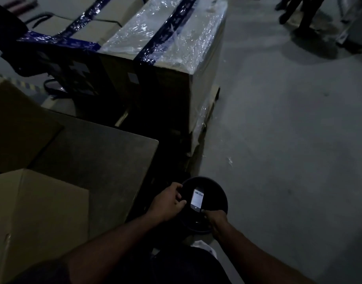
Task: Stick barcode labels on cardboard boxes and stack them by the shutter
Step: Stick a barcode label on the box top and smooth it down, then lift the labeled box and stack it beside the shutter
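Observation:
A dark round bucket (221,193) stands on the floor in front of me, with a white barcode label (197,198) showing inside it. My left hand (168,201) grips the bucket's left rim. My right hand (216,221) is at the near rim, its fingers curled at the label's lower end. Plain cardboard boxes (38,212) stand at my left. A large box wrapped in clear film with blue tape (165,37) sits farther ahead.
A grey tabletop (98,152) lies between the near boxes and the wrapped stack. More taped boxes (83,23) are at the back left. Bare concrete floor (288,140) stretches to the right. A person's legs (299,11) stand at the top right.

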### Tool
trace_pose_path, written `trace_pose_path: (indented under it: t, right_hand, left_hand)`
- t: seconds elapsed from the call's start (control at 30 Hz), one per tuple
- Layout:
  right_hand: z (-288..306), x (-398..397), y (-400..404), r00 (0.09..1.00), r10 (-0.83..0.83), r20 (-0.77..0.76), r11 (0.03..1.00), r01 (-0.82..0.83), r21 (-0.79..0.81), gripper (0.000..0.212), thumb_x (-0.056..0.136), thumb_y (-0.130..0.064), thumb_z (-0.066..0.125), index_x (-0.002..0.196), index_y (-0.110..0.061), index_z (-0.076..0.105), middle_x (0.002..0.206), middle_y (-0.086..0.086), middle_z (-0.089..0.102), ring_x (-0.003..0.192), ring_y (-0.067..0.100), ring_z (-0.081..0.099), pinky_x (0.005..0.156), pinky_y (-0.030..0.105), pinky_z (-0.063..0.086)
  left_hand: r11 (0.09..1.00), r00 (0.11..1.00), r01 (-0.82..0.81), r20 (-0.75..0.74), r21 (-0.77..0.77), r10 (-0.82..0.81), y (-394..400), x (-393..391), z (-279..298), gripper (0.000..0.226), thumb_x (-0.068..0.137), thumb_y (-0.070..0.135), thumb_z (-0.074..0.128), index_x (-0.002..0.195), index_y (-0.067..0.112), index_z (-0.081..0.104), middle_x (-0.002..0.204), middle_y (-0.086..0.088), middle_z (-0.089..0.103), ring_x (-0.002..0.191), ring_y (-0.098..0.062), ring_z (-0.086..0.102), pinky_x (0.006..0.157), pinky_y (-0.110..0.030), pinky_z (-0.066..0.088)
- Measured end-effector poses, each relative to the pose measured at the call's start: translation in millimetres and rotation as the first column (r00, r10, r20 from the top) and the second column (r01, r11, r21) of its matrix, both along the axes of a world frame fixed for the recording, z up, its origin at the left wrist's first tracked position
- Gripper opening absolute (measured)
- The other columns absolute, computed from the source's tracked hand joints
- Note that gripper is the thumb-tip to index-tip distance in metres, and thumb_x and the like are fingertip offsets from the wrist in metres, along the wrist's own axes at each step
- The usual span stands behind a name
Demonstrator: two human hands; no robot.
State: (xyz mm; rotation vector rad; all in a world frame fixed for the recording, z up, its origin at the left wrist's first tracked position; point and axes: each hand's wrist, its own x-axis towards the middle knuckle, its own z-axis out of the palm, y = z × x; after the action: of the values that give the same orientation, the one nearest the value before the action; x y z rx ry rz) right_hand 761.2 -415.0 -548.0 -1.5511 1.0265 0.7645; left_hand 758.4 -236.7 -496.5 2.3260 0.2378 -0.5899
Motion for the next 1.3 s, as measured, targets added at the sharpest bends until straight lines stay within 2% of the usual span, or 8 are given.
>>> trace_pose_path:
  t: [0.17,0.3,0.63,0.83,0.97,1.03,1.17,1.3]
  right_hand:
    - [20,15,25,0.941,0.277,0.195,0.956,-0.290,0.042,0.024,0.087,-0.014,0.067,0.063,-0.013,0.066,0.060,0.002,0.060,0.059,0.017,0.054,0.057,0.025,0.043]
    - [67,34,68,0.788,0.427,0.443,0.860,-0.505,0.070,0.008,0.091,-0.013,0.064,0.086,-0.012,0.070,0.075,-0.006,0.067,0.070,0.006,0.061,0.060,0.015,0.047]
    - [171,49,195,0.379,0.461,0.803,0.561,-0.825,0.067,0.005,0.090,-0.017,0.066,0.086,-0.018,0.066,0.079,-0.009,0.068,0.069,-0.008,0.061,0.066,0.014,0.048]
    - [194,28,267,0.044,0.446,0.894,0.452,-0.873,-0.182,0.020,0.083,-0.028,0.073,0.101,-0.025,0.062,0.104,-0.003,0.064,0.094,0.007,0.061,0.076,0.024,0.052]
    - [198,23,318,-0.161,0.479,0.863,0.389,-0.843,-0.373,0.049,0.081,-0.044,0.070,0.123,-0.028,0.052,0.120,-0.012,0.047,0.115,0.010,0.047,0.092,0.033,0.046]
    - [193,21,340,-0.197,0.544,0.816,0.307,-0.858,-0.412,0.057,0.082,-0.046,0.068,0.132,-0.028,0.047,0.126,-0.014,0.045,0.120,0.008,0.042,0.097,0.034,0.042]
    - [183,3,371,-0.040,0.585,0.810,0.253,-0.940,-0.229,0.058,0.080,-0.059,0.063,0.127,-0.031,0.045,0.120,-0.006,0.057,0.105,0.012,0.061,0.084,0.044,0.057]
    - [187,-18,388,-0.021,0.563,0.826,0.234,-0.955,-0.183,0.034,0.090,-0.046,0.060,0.117,-0.029,0.047,0.112,-0.008,0.058,0.095,0.008,0.062,0.072,0.031,0.057]
  left_hand:
    - [0.993,0.989,-0.116,0.091,-0.007,0.116,17,1,10,0.051,0.090,0.032,0.069,0.135,0.023,0.047,0.102,0.010,0.063,0.081,-0.002,0.063,0.080,-0.026,0.053]
    - [0.945,0.918,-0.300,0.232,-0.127,0.323,36,-1,28,0.048,0.089,0.030,0.069,0.132,0.022,0.049,0.100,0.009,0.061,0.086,-0.008,0.065,0.085,-0.043,0.056]
    - [0.741,0.471,-0.634,0.651,-0.221,0.596,104,-49,141,0.038,0.093,0.036,0.065,0.128,0.034,0.051,0.109,0.015,0.062,0.096,-0.004,0.063,0.077,-0.039,0.058]
    - [0.485,0.145,-0.844,0.773,-0.229,0.618,132,-131,179,0.030,0.094,0.037,0.063,0.122,0.031,0.055,0.113,0.010,0.061,0.100,-0.008,0.062,0.081,-0.040,0.056]
    - [0.258,0.067,-0.962,0.833,-0.093,0.549,144,-199,169,0.051,0.085,0.056,0.059,0.124,0.023,0.055,0.122,0.004,0.051,0.112,-0.020,0.055,0.091,-0.045,0.051]
    - [0.231,0.136,-0.973,0.825,0.006,0.549,143,-226,157,0.072,0.080,0.070,0.059,0.128,0.018,0.054,0.129,0.000,0.049,0.118,-0.024,0.051,0.098,-0.040,0.043]
    - [0.270,0.353,-0.934,0.699,0.233,0.621,150,-258,128,0.103,0.067,0.091,0.051,0.146,0.025,0.041,0.153,0.002,0.037,0.147,-0.022,0.028,0.119,-0.055,0.016]
    - [0.284,0.228,-0.958,0.719,0.044,0.657,185,-275,124,0.098,0.069,0.081,0.062,0.145,0.022,0.043,0.158,0.003,0.027,0.150,-0.019,0.019,0.117,-0.053,0.026]
